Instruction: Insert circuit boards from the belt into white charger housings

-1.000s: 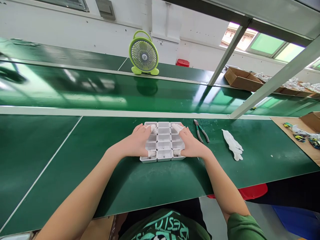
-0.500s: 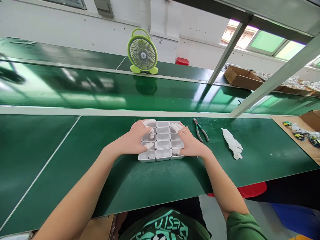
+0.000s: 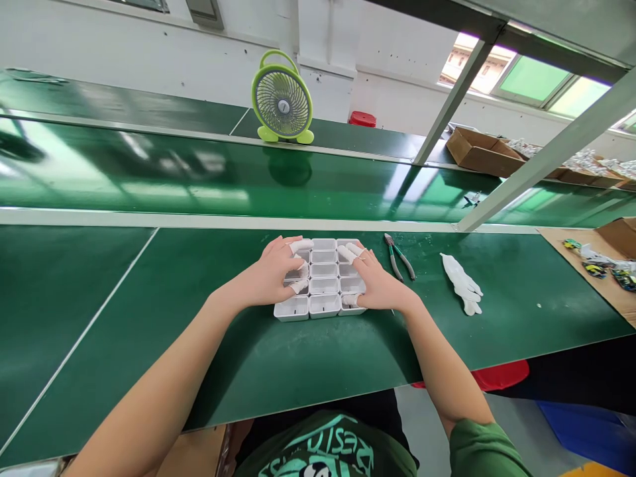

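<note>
A block of small white trays, set in three columns, rests on the green table. My left hand lies over its left column, fingers apart, with white covers on some fingertips. Over the right column is my right hand, also spread, its thumb near the front right tray and its covered fingers near the back. Both hands touch the trays without visibly gripping them. The trays' near row shows small dark marks inside. Parts of the outer columns are hidden beneath my fingers.
Green-handled pliers lie just right of the trays, with a white glove farther right. Cardboard with small parts is at the right edge. Behind stand a green fan, a slanting metal post and an open box.
The fingers of my left hand have shifted slightly over the left column. My right hand and the trays stay almost where they were.
</note>
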Action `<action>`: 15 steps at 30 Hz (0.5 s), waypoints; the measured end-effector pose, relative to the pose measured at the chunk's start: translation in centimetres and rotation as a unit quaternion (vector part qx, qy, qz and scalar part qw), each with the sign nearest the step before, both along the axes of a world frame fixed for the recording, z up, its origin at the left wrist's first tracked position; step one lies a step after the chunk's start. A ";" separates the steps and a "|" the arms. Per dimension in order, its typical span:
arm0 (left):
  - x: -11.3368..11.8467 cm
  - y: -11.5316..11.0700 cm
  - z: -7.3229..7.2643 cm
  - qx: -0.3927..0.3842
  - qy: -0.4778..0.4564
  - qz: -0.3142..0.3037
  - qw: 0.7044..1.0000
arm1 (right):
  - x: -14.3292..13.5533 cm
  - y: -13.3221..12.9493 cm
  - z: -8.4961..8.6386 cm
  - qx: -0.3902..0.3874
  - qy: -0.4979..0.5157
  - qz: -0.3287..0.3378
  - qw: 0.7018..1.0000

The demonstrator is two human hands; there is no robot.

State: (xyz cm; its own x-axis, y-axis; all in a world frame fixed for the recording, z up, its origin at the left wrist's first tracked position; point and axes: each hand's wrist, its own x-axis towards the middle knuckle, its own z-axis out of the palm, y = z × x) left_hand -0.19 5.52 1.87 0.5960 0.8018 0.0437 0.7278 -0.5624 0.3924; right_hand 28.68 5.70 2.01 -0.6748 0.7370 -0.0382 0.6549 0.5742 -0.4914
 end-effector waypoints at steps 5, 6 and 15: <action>0.1 -0.1 0.1 0.002 0.007 0.000 1.000 | -0.1 0.0 0.3 -0.004 -0.019 -0.005 1.000; 0.1 -0.1 0.1 0.001 0.004 0.000 1.000 | -0.2 0.0 0.4 -0.007 -0.024 -0.006 1.000; 0.0 -0.3 0.9 -0.017 -0.040 0.026 0.999 | -0.2 -0.1 0.6 -0.007 -0.033 -0.004 0.999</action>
